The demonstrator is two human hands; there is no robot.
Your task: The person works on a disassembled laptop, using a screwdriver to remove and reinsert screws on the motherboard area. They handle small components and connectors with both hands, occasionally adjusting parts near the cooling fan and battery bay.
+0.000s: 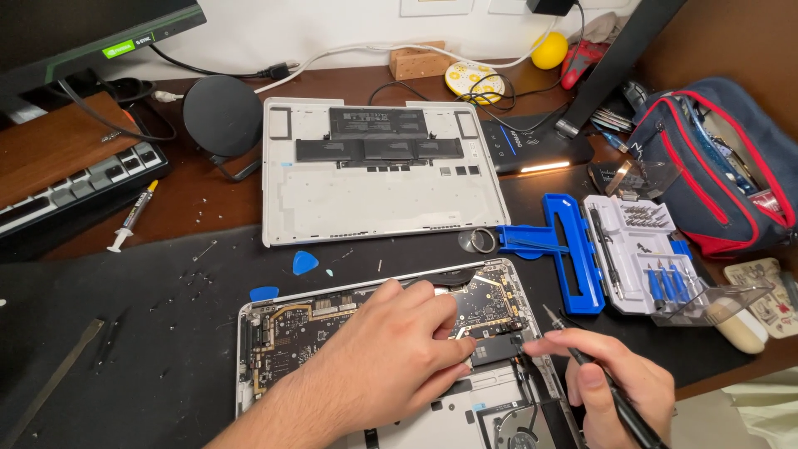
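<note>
**A:** Where was the opened silver laptop base with the gold-and-black circuit board (pixel 366 328) when you stopped?

**B:** At six o'clock on the black work mat (pixel 125 333), right under your head, its inner side up. That put the board within easy reach of both hands, I'd judge.

**A:** And your left hand (pixel 391 353)?

**B:** You had it laid over the middle of the board, fingers curled and half closed, the fingertips pinching or pressing on a small black rectangular module (pixel 496 347) near the board's three o'clock edge. It looked like a steadying hold; whether you truly gripped it, I can't tell.

**A:** The right?

**B:** Your right hand (pixel 619 387) was closed around a slim black screwdriver (pixel 594 374) in a pen grip, the index finger stretched out toward that module, the tip angled up to eleven o'clock.

**A:** The rest?

**B:** The detached silver laptop panel with black battery cells (pixel 382 170) lay at twelve o'clock. The blue-and-white plastic bit kit case (pixel 615 249) stood open at two o'clock, near your tool hand. Two blue plastic picks (pixel 304 263) sat at eleven o'clock of the board, and a small thermal paste syringe (pixel 133 216) lay at ten o'clock.
</note>
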